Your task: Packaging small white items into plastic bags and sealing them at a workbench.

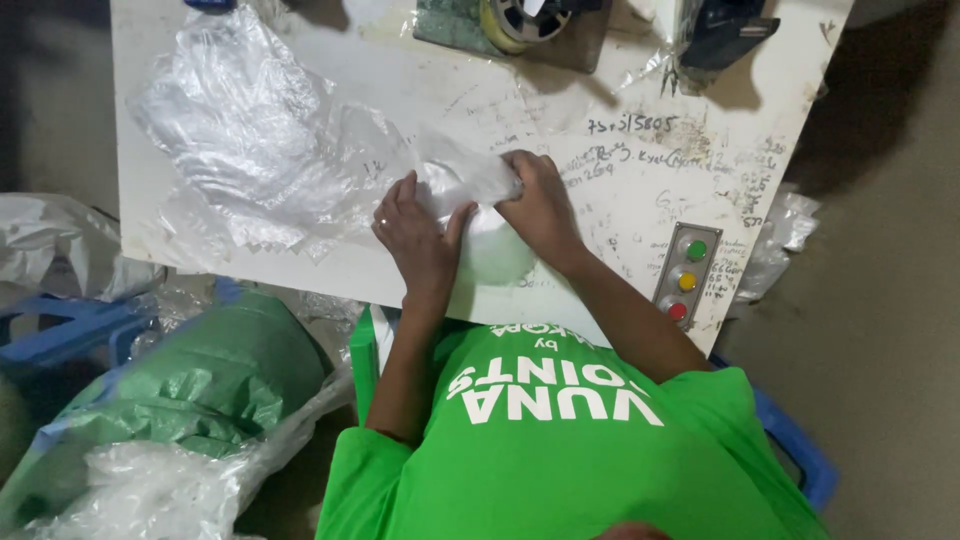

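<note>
A clear plastic bag holding a rounded white filling (497, 255) lies at the near edge of the white table (620, 110). My left hand (415, 235) presses on the bag's left side, fingers spread over the plastic, a ring on one finger. My right hand (540, 205) is closed around the bag's gathered, twisted neck (478, 178), which points up and to the left. Both forearms reach out from my green shirt at the bottom of the view.
A heap of empty clear plastic bags (240, 130) covers the table's left half. A grey panel with green, yellow and red buttons (685, 280) sits at the right edge. A machine with a reel (520, 20) stands at the far side. A green sack (200, 380) lies at the lower left.
</note>
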